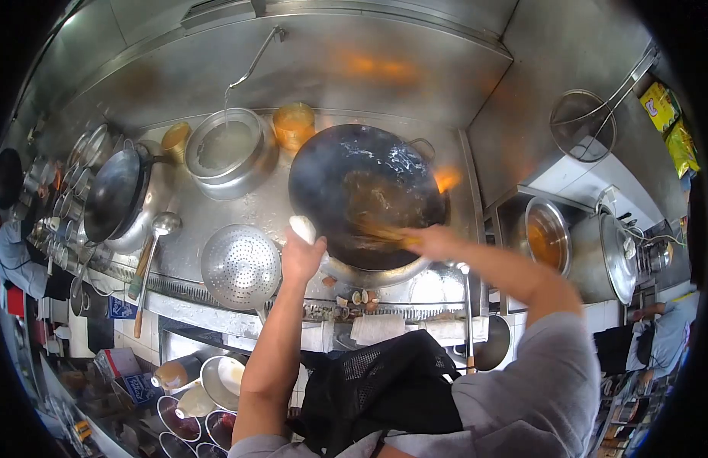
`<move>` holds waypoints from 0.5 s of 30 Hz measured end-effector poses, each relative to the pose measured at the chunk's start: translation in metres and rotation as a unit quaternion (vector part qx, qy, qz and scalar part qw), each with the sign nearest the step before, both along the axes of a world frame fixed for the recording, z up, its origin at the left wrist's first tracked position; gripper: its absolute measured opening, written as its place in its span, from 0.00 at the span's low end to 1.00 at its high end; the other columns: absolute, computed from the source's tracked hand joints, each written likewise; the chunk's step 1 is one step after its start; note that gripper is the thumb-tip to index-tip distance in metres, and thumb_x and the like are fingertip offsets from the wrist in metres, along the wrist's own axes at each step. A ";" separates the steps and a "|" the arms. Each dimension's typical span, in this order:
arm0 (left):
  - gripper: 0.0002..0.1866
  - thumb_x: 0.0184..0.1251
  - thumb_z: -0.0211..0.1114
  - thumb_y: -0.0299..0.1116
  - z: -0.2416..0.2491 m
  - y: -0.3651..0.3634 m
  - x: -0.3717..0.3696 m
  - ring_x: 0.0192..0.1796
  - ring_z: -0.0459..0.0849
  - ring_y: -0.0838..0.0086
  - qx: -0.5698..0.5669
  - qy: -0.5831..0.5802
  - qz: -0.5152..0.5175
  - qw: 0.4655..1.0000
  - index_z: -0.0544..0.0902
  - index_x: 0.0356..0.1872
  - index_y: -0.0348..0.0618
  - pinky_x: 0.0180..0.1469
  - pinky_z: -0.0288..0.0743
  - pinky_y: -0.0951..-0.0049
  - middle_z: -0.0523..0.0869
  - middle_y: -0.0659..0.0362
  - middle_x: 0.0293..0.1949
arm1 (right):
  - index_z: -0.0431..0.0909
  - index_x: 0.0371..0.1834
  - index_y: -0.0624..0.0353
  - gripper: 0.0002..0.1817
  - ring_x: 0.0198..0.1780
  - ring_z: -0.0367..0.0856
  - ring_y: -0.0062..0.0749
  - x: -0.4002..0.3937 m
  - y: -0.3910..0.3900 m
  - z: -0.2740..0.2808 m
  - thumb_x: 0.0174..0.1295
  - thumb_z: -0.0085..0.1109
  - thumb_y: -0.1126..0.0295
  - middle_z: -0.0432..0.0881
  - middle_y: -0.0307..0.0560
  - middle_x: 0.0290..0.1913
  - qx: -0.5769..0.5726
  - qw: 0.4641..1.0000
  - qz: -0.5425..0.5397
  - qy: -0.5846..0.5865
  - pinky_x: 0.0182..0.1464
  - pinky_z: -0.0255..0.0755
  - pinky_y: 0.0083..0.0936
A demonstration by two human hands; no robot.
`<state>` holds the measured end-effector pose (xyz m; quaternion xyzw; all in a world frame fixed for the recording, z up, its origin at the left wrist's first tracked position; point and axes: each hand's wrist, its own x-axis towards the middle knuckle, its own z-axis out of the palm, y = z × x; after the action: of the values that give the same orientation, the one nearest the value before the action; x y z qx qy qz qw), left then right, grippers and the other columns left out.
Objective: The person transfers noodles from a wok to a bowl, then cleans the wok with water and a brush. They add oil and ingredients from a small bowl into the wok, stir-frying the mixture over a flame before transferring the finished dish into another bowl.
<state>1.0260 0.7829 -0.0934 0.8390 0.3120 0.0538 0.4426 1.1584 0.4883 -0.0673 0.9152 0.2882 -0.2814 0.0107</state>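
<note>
A large dark wok sits over the burner, with steaming brownish liquid and pale foam inside. My left hand is closed around a white, cloth-like bundle at the wok's near left rim; whether it also grips a wok handle is hidden. Slightly blurred by motion, my right hand is closed on a bamboo wok brush. The brush's bristle end reaches down into the wok's liquid. Orange flame shows beside the wok's right rim.
Left of the wok lie a perforated strainer, a water-filled pot under a running tap, and a ladle. Eggshells lie at the front edge. A steel bowl stands right. Other people are nearby.
</note>
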 end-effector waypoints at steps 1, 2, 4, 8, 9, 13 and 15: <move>0.37 0.55 0.72 0.41 -0.003 0.002 0.000 0.51 0.83 0.38 0.014 0.000 -0.010 1.000 0.64 0.58 0.28 0.56 0.76 0.51 0.83 0.30 0.45 | 0.68 0.72 0.31 0.28 0.49 0.86 0.46 0.017 -0.017 0.020 0.70 0.50 0.45 0.87 0.54 0.44 -0.079 0.995 0.034 -0.042 0.49 0.79 0.41; 0.38 0.54 0.72 0.41 -0.005 0.005 0.003 0.51 0.83 0.38 0.030 -0.003 -0.019 0.999 0.63 0.58 0.27 0.56 0.76 0.51 0.83 0.30 0.45 | 0.69 0.71 0.32 0.27 0.49 0.87 0.45 0.046 -0.028 0.036 0.70 0.50 0.44 0.88 0.52 0.44 -0.155 0.982 0.068 -0.086 0.48 0.80 0.39; 0.38 0.54 0.72 0.41 -0.008 0.008 0.004 0.51 0.83 0.38 0.031 0.000 -0.019 0.999 0.63 0.59 0.27 0.56 0.76 0.52 0.84 0.30 0.45 | 0.74 0.66 0.38 0.26 0.44 0.88 0.47 0.149 -0.038 -0.006 0.71 0.44 0.42 0.89 0.50 0.40 -0.158 0.972 0.068 -0.162 0.47 0.80 0.44; 0.35 0.53 0.73 0.40 -0.016 0.013 0.009 0.48 0.86 0.45 0.032 -0.034 -0.018 0.999 0.69 0.56 0.26 0.52 0.78 0.56 0.85 0.34 0.44 | 0.81 0.57 0.50 0.24 0.55 0.84 0.49 0.090 0.093 -0.052 0.68 0.55 0.46 0.86 0.55 0.52 0.047 0.970 -0.184 -0.149 0.57 0.77 0.44; 0.35 0.53 0.73 0.40 -0.018 0.016 0.012 0.48 0.86 0.45 0.035 -0.038 -0.020 0.998 0.69 0.56 0.26 0.52 0.78 0.56 0.85 0.34 0.44 | 0.76 0.66 0.44 0.26 0.57 0.83 0.49 0.057 0.104 -0.066 0.68 0.54 0.47 0.84 0.55 0.55 0.134 0.961 -0.208 -0.122 0.59 0.75 0.45; 0.25 0.52 0.69 0.35 -0.022 0.020 0.014 0.45 0.87 0.56 -0.137 -0.069 -0.028 0.988 0.78 0.50 0.30 0.49 0.78 0.61 0.87 0.43 0.44 | 0.66 0.75 0.37 0.30 0.49 0.85 0.48 0.000 0.076 -0.017 0.69 0.53 0.47 0.84 0.53 0.56 0.186 0.968 -0.160 0.048 0.57 0.77 0.40; 0.24 0.52 0.65 0.32 -0.006 0.004 -0.004 0.48 0.86 0.56 -0.121 -0.081 -0.018 0.989 0.78 0.52 0.31 0.52 0.77 0.61 0.86 0.44 0.45 | 0.69 0.73 0.38 0.29 0.49 0.86 0.45 -0.015 0.033 -0.001 0.70 0.55 0.48 0.82 0.53 0.59 0.171 0.981 -0.061 0.064 0.58 0.76 0.33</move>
<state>1.0220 0.7873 -0.0993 0.7775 0.2644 0.0757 0.5655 1.1430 0.5210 -0.0683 0.8994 0.2758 -0.2862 -0.1820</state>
